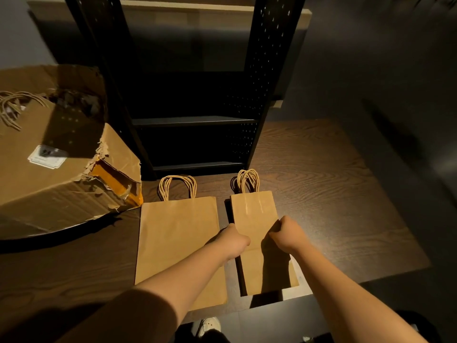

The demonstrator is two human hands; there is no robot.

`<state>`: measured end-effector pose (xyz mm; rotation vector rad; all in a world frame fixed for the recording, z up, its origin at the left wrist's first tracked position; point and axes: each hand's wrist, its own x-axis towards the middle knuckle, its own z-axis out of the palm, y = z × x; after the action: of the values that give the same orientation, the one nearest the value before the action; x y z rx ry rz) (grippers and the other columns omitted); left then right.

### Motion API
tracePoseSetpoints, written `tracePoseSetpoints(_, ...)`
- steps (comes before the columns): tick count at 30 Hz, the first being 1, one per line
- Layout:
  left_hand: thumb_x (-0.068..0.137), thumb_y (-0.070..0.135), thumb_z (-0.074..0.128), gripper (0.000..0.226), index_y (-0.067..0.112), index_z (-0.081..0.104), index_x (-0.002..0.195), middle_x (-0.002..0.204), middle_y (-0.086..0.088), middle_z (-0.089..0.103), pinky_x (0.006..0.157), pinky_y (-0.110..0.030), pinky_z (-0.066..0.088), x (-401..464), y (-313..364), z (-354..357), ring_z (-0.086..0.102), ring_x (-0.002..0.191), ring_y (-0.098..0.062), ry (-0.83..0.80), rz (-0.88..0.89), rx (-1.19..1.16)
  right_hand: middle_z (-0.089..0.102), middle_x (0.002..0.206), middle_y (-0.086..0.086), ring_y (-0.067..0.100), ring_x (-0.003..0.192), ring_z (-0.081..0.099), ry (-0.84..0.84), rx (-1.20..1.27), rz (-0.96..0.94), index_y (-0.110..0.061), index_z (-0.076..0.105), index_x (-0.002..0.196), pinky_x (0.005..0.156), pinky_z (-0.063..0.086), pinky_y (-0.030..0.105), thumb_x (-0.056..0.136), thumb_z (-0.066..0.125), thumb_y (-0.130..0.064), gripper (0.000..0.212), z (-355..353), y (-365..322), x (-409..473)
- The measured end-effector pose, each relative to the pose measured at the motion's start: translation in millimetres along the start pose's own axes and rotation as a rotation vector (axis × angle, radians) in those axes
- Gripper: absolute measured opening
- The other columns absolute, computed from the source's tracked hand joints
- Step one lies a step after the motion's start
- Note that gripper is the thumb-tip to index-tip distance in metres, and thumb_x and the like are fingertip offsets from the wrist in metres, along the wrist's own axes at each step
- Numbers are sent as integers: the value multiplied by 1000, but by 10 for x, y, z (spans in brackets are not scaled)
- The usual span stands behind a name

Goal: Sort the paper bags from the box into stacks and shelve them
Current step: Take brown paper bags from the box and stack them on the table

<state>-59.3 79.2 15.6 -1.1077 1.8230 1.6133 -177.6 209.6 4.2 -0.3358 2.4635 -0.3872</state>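
**Both hands on the narrow stack**

Dark wood-grain tabletop point(321, 194) carries two flat piles of brown kraft paper bags with twisted cord handles, lying side by side before a black perforated metal shelf unit point(195, 120). Both forearms reach forward. The left hand point(233, 240) grips the left edge of the narrow stack point(257, 219), fingers curled under and out of sight; the right hand point(284, 233) pinches its right edge, knuckles bent. The wide stack point(178, 238) lies just beside, partly under the left forearm. At left sits a torn, crumpled cardboard box point(49, 154), with more cord handles showing inside.
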Motion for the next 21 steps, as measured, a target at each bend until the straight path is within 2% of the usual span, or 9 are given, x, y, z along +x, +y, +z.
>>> tracePoseSetpoints(5, 88, 20, 55, 54, 17, 36, 138, 113, -4, 57, 83, -32, 49, 53, -14, 1, 57, 102, -23, 18, 14, 50, 59, 106, 11, 23, 92, 59, 3, 1, 45, -9, 50, 106, 75, 53, 34, 85, 63, -25, 29, 7, 59, 49)
tracePoseSetpoints(8, 90, 22, 53, 54, 16, 36, 141, 122, -6, 54, 77, -27, 47, 65, -12, -19, 55, 105, -22, 90, 25, 68, 54, 119, 14, 24, 95, 58, -22, 86, 90, -9, 47, 121, 75, 52, 32, 91, 59, -36, 42, 18, 90, 78)
tracePoseSetpoints(10, 91, 27, 53, 60, 20, 31, 146, 133, -8, 50, 83, -32, 50, 70, -1, -16, 53, 113, -26, 105, -1, -26, 55, 123, 15, 24, 95, 60, -57, 191, 115, -11, 45, 129, 67, 50, 28, 94, 55, -40, 47, 22, 84, 86)
tracePoseSetpoints(13, 95, 32, 52, 70, 27, 15, 154, 147, -9, 39, 95, -45, 51, 23, 37, 12, 45, 126, -30, 25, -102, -276, 61, 110, 10, 19, 86, 60, -75, 278, 110, -10, 44, 135, 58, 43, 23, 97, 53, -36, 47, 24, 52, 76)
tracePoseSetpoints(15, 97, 31, 51, 71, 29, 11, 155, 151, -8, 34, 97, -49, 49, 16, 51, 31, 41, 131, -31, -2, -124, -329, 60, 106, 10, 16, 80, 58, -79, 311, 108, -10, 44, 135, 56, 43, 22, 97, 54, -32, 45, 18, 50, 71)
tracePoseSetpoints(17, 97, 29, 52, 71, 30, 10, 155, 152, -7, 34, 100, -53, 46, 13, 52, 39, 39, 133, -31, -8, -131, -366, 58, 112, 12, 17, 81, 59, -86, 315, 105, -11, 43, 137, 58, 46, 24, 97, 55, -30, 46, 24, 66, 73)
tracePoseSetpoints(21, 96, 23, 55, 74, 28, 11, 155, 154, -8, 32, 101, -56, 44, -5, 28, 38, 36, 135, -33, -12, -166, -438, 54, 127, 16, 24, 95, 58, -81, 288, 99, -14, 41, 139, 73, 50, 31, 95, 56, -30, 49, 45, 83, 84)
